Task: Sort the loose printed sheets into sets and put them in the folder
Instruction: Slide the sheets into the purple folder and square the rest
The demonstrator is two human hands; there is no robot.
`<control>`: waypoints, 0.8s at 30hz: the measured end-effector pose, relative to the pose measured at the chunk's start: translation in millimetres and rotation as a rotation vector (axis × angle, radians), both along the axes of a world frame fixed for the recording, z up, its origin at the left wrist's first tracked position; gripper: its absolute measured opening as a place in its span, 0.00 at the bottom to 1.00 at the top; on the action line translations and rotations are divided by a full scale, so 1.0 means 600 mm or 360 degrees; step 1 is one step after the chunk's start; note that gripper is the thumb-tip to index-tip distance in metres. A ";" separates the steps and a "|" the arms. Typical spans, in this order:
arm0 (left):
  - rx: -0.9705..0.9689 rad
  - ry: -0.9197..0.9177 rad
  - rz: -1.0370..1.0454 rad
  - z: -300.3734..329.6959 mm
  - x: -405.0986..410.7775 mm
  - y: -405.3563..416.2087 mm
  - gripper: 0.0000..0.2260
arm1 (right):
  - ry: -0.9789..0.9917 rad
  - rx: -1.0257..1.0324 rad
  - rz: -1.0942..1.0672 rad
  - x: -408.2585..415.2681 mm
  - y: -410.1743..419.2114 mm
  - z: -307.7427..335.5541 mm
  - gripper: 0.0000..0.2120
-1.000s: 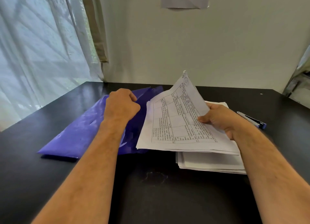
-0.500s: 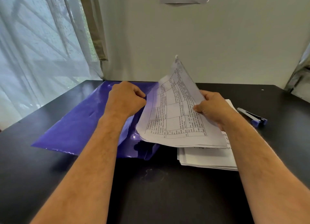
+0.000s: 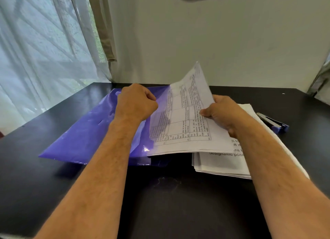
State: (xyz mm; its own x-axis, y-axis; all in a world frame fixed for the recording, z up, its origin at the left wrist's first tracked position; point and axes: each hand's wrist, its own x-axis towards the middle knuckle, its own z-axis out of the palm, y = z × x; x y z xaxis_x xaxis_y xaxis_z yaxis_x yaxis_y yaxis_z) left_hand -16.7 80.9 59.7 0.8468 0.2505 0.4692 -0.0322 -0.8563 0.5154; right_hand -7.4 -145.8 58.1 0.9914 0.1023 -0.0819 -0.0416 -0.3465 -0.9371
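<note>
Bench [image 3: 53, 194]: black and smooth; its far edge meets the wall at mid frame and its left edge runs beside the curtain [image 3: 44, 51]. Open dark surface fills the lower centre of the frame, between the two forearms.
Folder [image 3: 85, 140]: glossy, translucent purple plastic, lying left of centre with its long axis running from lower left to upper right. Its upper flap is raised off the lower layer along the right side, so the mouth opens toward the sheets.
Left hand [image 3: 135, 103]: fingers clenched on the raised flap of the folder near its far right corner.
Held sheets [image 3: 187, 124]: thin white paper printed with a ruled table, at centre frame. The left edge lies inside the folder's mouth, showing through the purple plastic; the far corner curls upward against the wall. The long axis runs from near to far.
Right hand [image 3: 225, 115]: thumb on top and fingers beneath, pinching the right edge of the held sheets.
Stack of sheets [image 3: 223, 165]: flat white pile at right of centre, partly under the held sheets and the right forearm; large printed text shows on top.
Stapler [image 3: 273, 122]: dark with a blue end, on the bench at the right, just beyond the stack.
</note>
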 end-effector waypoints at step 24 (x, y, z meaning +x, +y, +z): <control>0.0150 0.0033 0.0094 -0.021 0.009 -0.022 0.07 | 0.0265 0.0295 0.0264 -0.013 0.115 -0.052 0.09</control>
